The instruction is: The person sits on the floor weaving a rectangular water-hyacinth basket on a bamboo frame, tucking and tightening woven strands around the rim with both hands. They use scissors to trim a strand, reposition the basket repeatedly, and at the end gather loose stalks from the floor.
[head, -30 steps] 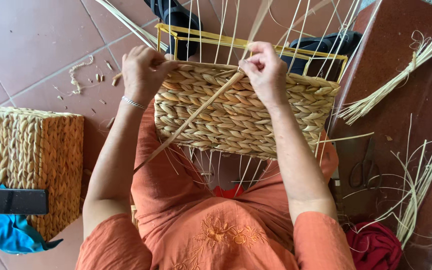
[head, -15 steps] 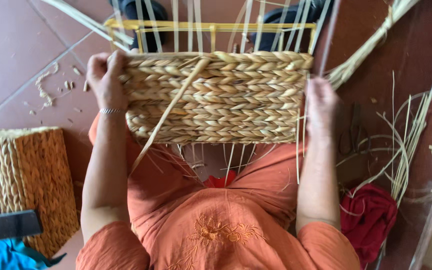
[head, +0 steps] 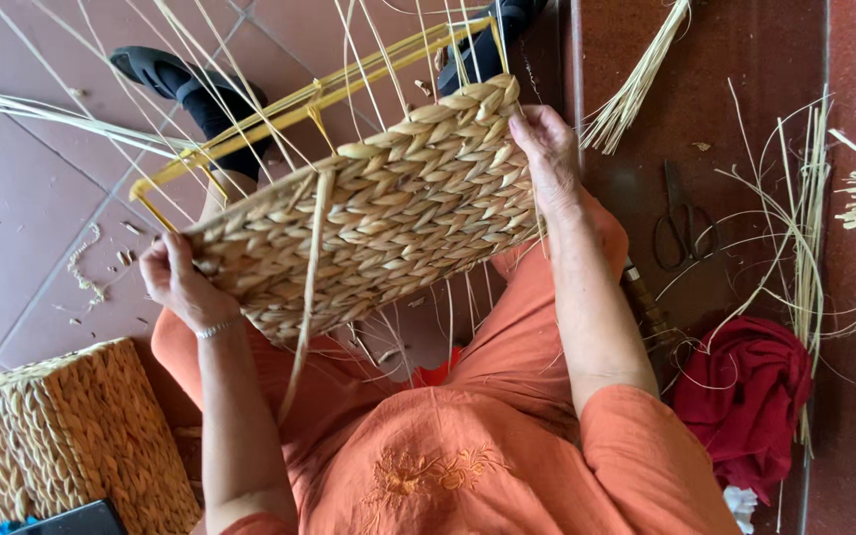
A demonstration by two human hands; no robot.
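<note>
A half-woven straw basket [head: 378, 213] on a yellow wire frame [head: 279, 104] rests tilted on my lap. My left hand [head: 175, 282] grips its lower left corner. My right hand [head: 547, 149] grips its upper right edge. A loose straw strand [head: 307, 287] hangs down across the woven face. Thin straw stakes [head: 210, 89] stick up from the frame.
A finished woven basket [head: 61, 436] stands at lower left with a dark phone [head: 66, 520] on it. Black scissors [head: 681, 218] lie on the brown board at right, near a red cloth [head: 745, 391] and loose straw bundles [head: 636, 89]. My feet in black sandals [head: 190, 94] rest beyond the frame.
The basket has been turned and tilted, its right end now higher. Both hands stayed on its two ends. The view shifted so the scissors and red cloth show more.
</note>
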